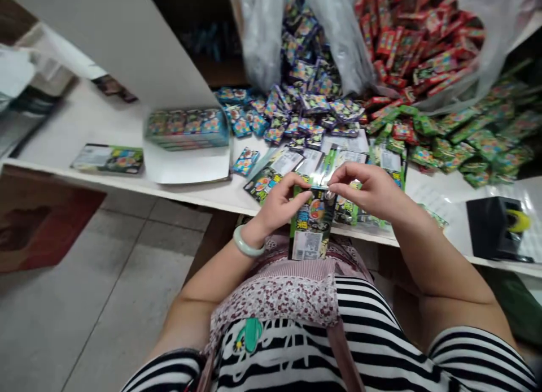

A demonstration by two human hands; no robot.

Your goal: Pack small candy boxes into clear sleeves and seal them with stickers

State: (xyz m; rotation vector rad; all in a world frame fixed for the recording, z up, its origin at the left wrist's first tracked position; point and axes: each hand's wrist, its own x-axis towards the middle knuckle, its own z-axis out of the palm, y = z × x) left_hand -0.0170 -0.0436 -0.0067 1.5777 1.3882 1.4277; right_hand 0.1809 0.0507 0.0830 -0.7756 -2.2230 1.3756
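Note:
A printed plastic pouch (pixel 312 222), black and green with a white label, hangs upright in front of my apron at the table's edge. My left hand (pixel 283 204) pinches its top left corner between thumb and fingers. At the top right corner, my right hand (pixel 367 190) has thumb and forefinger pressed together on the pouch's edge. Whether the pouch has anything inside cannot be made out. More flat pouches (pixel 266 180) lie fanned out on the table just behind my hands.
Small purple packets (pixel 315 104) spill across the table from a clear bag. Red packets (pixel 417 47) fill another bag, with green packets (pixel 470 135) at right. A white box (pixel 186 169) holding packets and a pouch (pixel 108 158) are at left; a black tape dispenser (pixel 493 225) sits right.

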